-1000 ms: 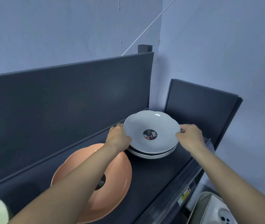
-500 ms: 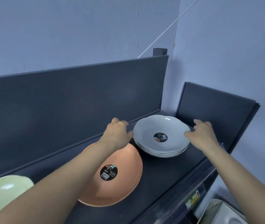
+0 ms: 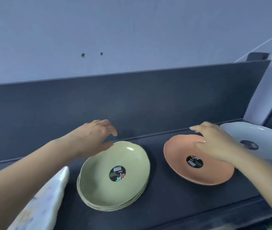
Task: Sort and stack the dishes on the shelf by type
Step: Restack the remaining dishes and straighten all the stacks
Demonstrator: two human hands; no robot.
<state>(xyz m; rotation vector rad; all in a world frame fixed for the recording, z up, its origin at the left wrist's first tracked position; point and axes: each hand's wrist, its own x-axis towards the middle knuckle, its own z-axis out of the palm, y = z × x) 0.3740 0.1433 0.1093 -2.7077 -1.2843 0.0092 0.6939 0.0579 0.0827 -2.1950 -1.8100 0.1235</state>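
Observation:
A stack of green plates (image 3: 115,178) with a round black sticker sits mid-shelf. To its right lies an orange plate (image 3: 196,161), and a stack of white plates (image 3: 268,146) stands at the far right. My left hand (image 3: 93,136) hovers open just above the far rim of the green stack, holding nothing. My right hand (image 3: 215,143) hovers open over the far right part of the orange plate, fingers spread; whether it touches the rim I cannot tell.
The dark shelf (image 3: 165,205) has a tall dark back panel (image 3: 132,103) and a raised front lip. A pale patterned dish (image 3: 45,201) leans tilted at the lower left under my left forearm. The wall rises behind.
Both hands have left the white stack and moved left. The view has swung left, bringing the green stack and the patterned dish into sight.

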